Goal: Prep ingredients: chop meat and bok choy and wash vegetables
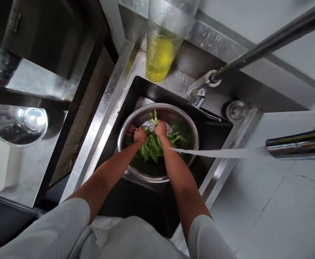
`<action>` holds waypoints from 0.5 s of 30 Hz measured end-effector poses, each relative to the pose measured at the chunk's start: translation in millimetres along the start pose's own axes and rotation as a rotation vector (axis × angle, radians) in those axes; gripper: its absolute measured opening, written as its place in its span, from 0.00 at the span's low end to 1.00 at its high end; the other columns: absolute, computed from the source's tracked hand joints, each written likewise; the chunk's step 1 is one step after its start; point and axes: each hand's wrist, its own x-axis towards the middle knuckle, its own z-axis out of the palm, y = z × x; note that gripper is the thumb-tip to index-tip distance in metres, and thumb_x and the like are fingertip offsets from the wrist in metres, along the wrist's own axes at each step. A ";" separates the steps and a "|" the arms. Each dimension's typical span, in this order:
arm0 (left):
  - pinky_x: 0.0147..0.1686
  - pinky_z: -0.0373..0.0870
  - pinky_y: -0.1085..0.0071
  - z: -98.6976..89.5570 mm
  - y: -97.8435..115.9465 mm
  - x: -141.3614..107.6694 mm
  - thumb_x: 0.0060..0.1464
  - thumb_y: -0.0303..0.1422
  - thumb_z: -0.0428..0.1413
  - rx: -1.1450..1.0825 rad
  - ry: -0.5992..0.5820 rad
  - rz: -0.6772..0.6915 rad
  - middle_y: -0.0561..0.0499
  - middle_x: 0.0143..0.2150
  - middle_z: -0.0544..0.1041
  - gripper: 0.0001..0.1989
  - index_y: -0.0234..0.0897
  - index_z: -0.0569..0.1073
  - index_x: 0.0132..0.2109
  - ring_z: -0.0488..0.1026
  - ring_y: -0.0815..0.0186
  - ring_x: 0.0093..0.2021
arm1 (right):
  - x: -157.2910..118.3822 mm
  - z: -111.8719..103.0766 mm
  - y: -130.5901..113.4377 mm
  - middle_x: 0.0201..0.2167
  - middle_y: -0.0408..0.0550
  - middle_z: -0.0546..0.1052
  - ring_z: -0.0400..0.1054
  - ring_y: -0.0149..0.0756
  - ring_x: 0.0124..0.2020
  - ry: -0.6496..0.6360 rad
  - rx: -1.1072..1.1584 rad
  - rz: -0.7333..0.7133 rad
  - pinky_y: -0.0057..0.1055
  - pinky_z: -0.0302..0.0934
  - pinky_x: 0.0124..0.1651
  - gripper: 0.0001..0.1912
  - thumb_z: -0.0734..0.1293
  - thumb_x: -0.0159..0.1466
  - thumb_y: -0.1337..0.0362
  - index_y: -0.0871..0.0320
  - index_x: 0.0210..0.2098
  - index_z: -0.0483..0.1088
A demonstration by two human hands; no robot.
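A round metal basin of water sits in the dark sink. Green leafy vegetables lie in the water between and below my hands. At the basin's left side, my left hand is closed around some of the stems. Near the middle, my right hand is closed too, with pale green stem ends poking out above the fingers. Water looks stirred and foamy between the two hands. A stream of water falls from the spout at the right toward the basin, crossing by my right forearm.
A clear plastic bottle with yellow-green liquid stands behind the sink. A metal faucet and its pipe rise beside it, near a round drain strainer. At the left, a steel bowl sits on a lower shelf.
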 end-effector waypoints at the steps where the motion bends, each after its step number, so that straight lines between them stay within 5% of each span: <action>1: 0.57 0.69 0.63 -5.9 -2.2 -2.9 0.69 0.31 0.53 -0.001 0.026 0.022 0.29 0.59 0.76 0.16 0.29 0.70 0.60 0.75 0.50 0.63 | 2.0 -5.8 2.3 0.58 0.62 0.75 0.69 0.53 0.61 0.026 0.019 -0.025 0.47 0.65 0.64 0.20 0.59 0.73 0.65 0.61 0.61 0.70; 8: 0.58 0.70 0.64 -36.4 -36.1 -47.7 0.68 0.26 0.49 -0.320 0.319 0.216 0.38 0.56 0.79 0.19 0.36 0.63 0.64 0.78 0.56 0.56 | -27.4 -53.9 64.8 0.52 0.59 0.74 0.69 0.49 0.58 0.331 0.183 -0.282 0.48 0.63 0.65 0.15 0.55 0.77 0.61 0.59 0.56 0.66; 11: 0.54 0.73 0.63 -20.1 -47.5 -71.3 0.69 0.28 0.48 -0.435 0.203 -0.014 0.39 0.54 0.80 0.20 0.35 0.62 0.65 0.80 0.57 0.52 | -54.5 -41.5 84.8 0.52 0.60 0.73 0.69 0.51 0.57 0.248 0.120 -0.160 0.48 0.64 0.64 0.14 0.58 0.75 0.62 0.60 0.55 0.68; 15: 0.47 0.76 0.60 21.2 -48.2 -83.3 0.68 0.31 0.54 -0.418 -0.010 -0.241 0.29 0.53 0.81 0.20 0.28 0.66 0.63 0.82 0.50 0.53 | -67.9 -4.4 90.8 0.56 0.70 0.72 0.67 0.59 0.59 0.144 0.029 0.191 0.54 0.63 0.63 0.18 0.58 0.73 0.65 0.66 0.57 0.70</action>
